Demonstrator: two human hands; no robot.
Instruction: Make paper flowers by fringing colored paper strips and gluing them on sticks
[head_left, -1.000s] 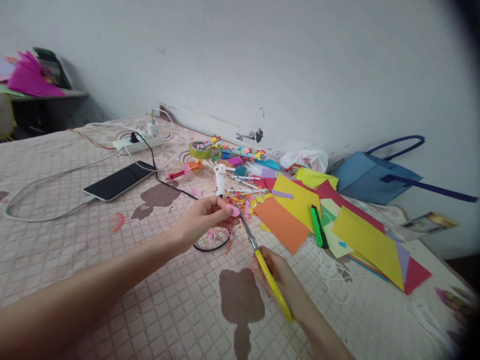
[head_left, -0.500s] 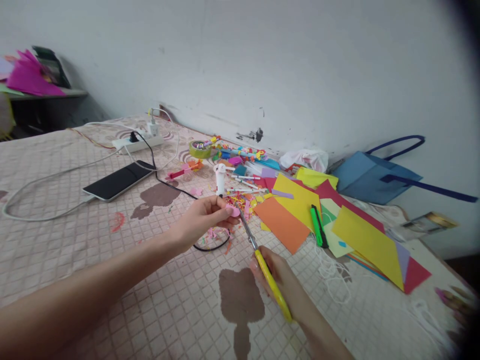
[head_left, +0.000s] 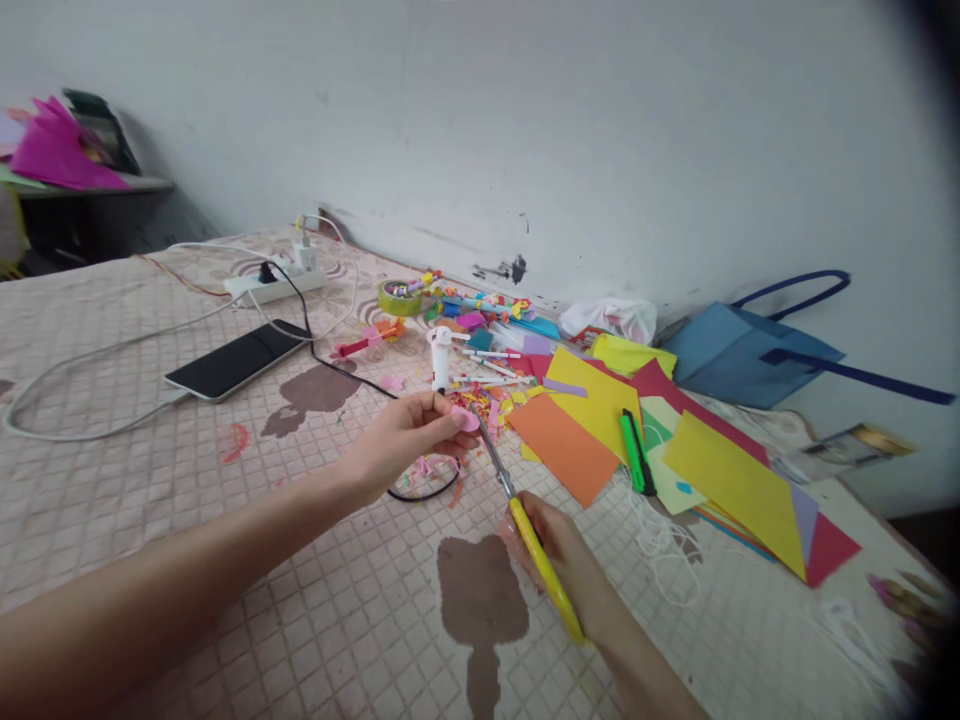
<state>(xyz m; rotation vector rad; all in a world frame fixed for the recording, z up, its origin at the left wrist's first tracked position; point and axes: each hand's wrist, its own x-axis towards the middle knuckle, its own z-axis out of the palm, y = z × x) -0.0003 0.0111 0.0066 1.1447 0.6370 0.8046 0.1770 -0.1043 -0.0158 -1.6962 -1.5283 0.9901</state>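
Note:
My left hand [head_left: 409, 440] pinches a small pink paper piece [head_left: 468, 420] between thumb and fingers above the table. My right hand [head_left: 559, 550] is closed around the yellow handles of a pair of scissors [head_left: 541, 562]. The metal blades point up and away, and their tips are at the right edge of the pink paper; I cannot tell whether they touch it. Just behind my left hand stands a white glue gun [head_left: 441, 358]. Colourful paper scraps [head_left: 495, 405] lie around and beyond the blades.
To the right are an orange sheet [head_left: 566, 447], yellow sheets [head_left: 739, 490], a green cutter knife [head_left: 637, 452], white string [head_left: 667, 550] and a blue bag [head_left: 750, 355]. At left lie a phone [head_left: 238, 362], a white power strip [head_left: 276, 287] and cables. Tape [head_left: 400, 298] sits near the wall.
Almost nothing differs. The pink paper and the scissors have shifted very slightly at the blade tips; both hands keep their hold.

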